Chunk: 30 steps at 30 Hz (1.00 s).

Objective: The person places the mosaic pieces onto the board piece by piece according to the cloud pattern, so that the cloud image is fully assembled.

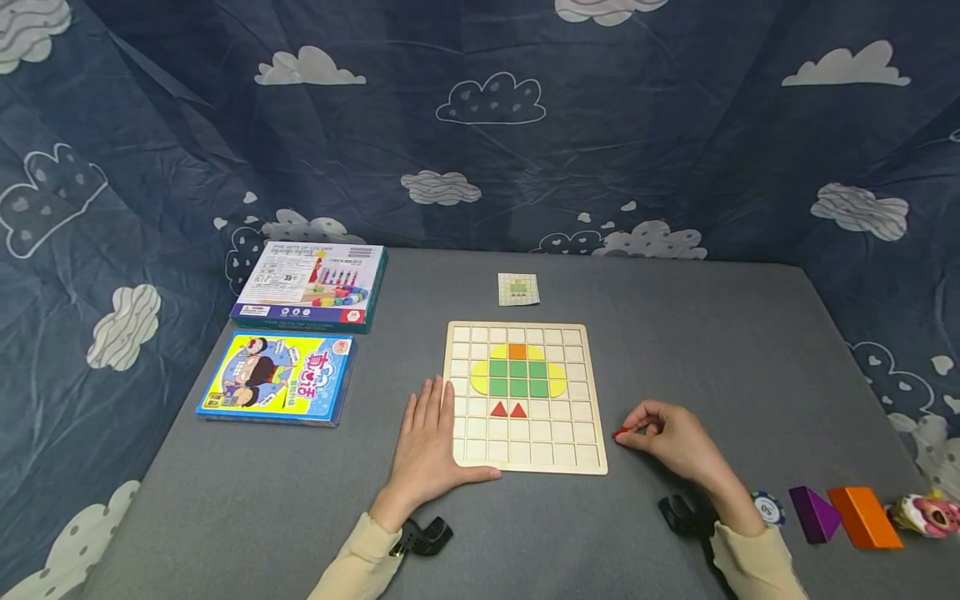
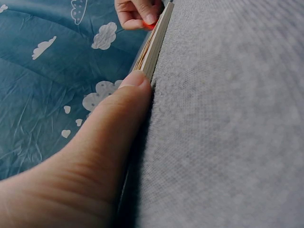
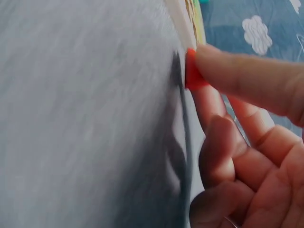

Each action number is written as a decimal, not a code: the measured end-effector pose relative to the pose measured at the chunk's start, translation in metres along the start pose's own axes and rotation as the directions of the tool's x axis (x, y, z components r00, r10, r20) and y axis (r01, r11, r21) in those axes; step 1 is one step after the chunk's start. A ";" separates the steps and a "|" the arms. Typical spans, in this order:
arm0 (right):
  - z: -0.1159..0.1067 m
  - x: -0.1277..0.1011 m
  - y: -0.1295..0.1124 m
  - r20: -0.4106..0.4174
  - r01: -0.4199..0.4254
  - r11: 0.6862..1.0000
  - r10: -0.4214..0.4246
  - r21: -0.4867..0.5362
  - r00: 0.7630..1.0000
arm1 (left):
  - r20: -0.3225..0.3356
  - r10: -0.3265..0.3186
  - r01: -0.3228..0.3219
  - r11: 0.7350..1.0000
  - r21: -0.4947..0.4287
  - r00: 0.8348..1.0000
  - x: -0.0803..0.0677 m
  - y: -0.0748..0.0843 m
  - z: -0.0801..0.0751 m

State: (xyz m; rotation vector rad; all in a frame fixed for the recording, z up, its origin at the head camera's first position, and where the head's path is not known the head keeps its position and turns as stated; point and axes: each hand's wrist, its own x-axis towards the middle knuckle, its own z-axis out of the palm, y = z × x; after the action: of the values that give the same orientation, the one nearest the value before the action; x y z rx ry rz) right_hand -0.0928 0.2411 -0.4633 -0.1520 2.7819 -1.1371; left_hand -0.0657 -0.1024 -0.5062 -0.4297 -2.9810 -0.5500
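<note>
A square wooden grid board [image 1: 551, 431] lies on the grey table. Set in its cells are green squares [image 1: 517, 387], an orange square [image 1: 517, 352], yellow rounded pieces [image 1: 557, 380] around them, and two red triangles [image 1: 499, 410] below. My left hand [image 1: 427, 446] rests flat along the board's lower left corner, fingers straight, thumb on the front edge. Right of the board, my right hand [image 1: 675, 437] pinches a small red piece [image 3: 194, 71] between thumb and index finger, close over the table. The fingers cover part of that piece.
Behind the board lies a small pattern card [image 1: 518, 289]. Two boxes, one white and purple [image 1: 307, 279] and one blue and yellow [image 1: 273, 375], lie at left. At the right front are a poker chip [image 1: 768, 507], a purple triangular block [image 1: 813, 514], an orange block [image 1: 866, 517] and a figurine [image 1: 930, 515].
</note>
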 end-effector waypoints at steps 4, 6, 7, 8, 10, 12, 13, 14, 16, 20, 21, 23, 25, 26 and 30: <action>0.002 0.007 -0.009 -0.027 0.043 0.999 -0.042 0.016 0.999 | -0.011 0.004 -0.004 1.000 0.001 1.000 0.000 0.000 0.000; 0.005 0.011 -0.014 -0.033 0.057 0.998 -0.057 0.026 0.998 | -0.009 0.002 -0.002 1.000 0.003 1.000 0.000 -0.001 0.000; 0.007 0.013 -0.017 -0.033 0.060 0.998 -0.059 0.033 0.998 | -0.005 0.001 0.000 1.000 0.004 1.000 0.000 -0.001 0.000; 0.009 0.015 -0.020 -0.031 0.067 0.997 -0.066 0.041 0.997 | 0.000 -0.002 0.002 1.000 0.004 1.000 0.000 0.000 -0.001; 0.013 0.020 -0.026 -0.021 0.081 0.995 -0.080 0.052 0.997 | 0.006 -0.004 0.004 1.000 0.001 1.000 0.000 0.000 -0.001; 0.018 0.024 -0.033 -0.011 0.099 0.993 -0.098 0.065 0.995 | 0.005 -0.003 0.003 1.000 -0.002 1.000 0.000 0.000 -0.001; 0.020 0.026 -0.036 -0.001 0.107 0.992 -0.107 0.074 0.994 | 0.005 -0.003 0.003 1.000 -0.002 1.000 0.000 0.000 -0.001; 0.023 0.028 -0.039 0.009 0.113 0.990 -0.114 0.080 0.993 | 0.002 -0.001 0.001 1.000 -0.001 1.000 0.000 0.000 0.000; 0.027 0.032 -0.045 0.027 0.119 0.988 -0.122 0.094 0.992 | 0.001 0.000 0.000 1.000 0.000 1.000 0.000 0.000 0.000; 0.036 0.038 -0.053 0.060 0.128 0.988 -0.134 0.090 0.989 | 0.002 -0.003 0.003 1.000 -0.001 1.000 0.000 0.000 0.000; 0.038 0.039 -0.054 0.064 0.133 0.988 -0.139 0.084 0.988 | 0.003 -0.004 0.004 1.000 -0.002 1.000 0.000 0.001 0.000; 0.042 0.040 -0.057 0.072 0.143 0.987 -0.148 0.072 0.986 | -0.002 -0.002 0.002 1.000 -0.001 1.000 0.000 0.001 0.000; 0.045 0.041 -0.058 0.080 0.144 0.987 -0.150 0.071 0.985 | -0.008 0.003 -0.003 1.000 0.002 1.000 0.000 0.001 0.000; 0.046 0.041 -0.059 0.083 0.151 0.986 -0.156 0.069 0.984 | -0.011 0.005 -0.005 1.000 0.002 1.000 0.000 0.001 0.000; 0.050 0.042 -0.061 0.096 0.160 0.984 -0.167 0.074 0.981 | -0.013 0.008 -0.008 1.000 0.001 1.000 0.000 0.001 0.000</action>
State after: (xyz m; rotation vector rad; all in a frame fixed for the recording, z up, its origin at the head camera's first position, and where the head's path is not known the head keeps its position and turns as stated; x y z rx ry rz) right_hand -0.1239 0.1571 -0.4592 -0.4265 2.6792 -1.2193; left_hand -0.0657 -0.1017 -0.5058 -0.4360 -2.9653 -0.5479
